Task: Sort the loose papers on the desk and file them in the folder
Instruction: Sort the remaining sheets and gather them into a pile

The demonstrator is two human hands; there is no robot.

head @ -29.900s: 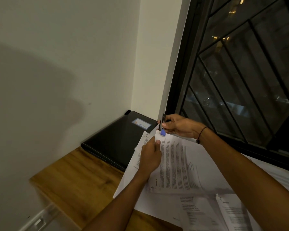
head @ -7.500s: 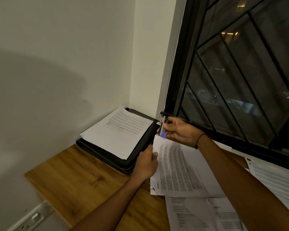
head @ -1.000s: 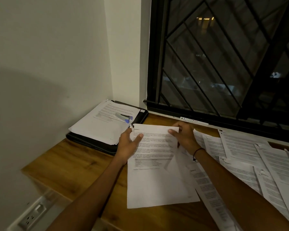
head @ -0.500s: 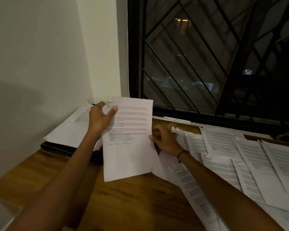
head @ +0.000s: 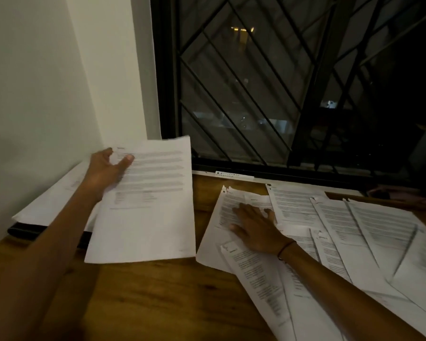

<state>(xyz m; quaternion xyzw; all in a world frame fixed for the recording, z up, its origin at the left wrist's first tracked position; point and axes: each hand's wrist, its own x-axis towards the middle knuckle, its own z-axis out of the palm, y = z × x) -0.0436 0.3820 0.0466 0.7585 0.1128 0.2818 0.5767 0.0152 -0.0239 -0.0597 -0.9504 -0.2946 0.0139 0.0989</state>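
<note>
White papers – grey text lines; black folder; brown wood-grain desk.

Head view, close, down over desk

On the desk, the folder lies at the far left against the wall, with a sheet pile on it. A sheet held by the left hand overlaps that pile, just right of it. Further right, the loose papers spread overlapping toward the right edge, the right hand flat on them. The window stands behind
</note>
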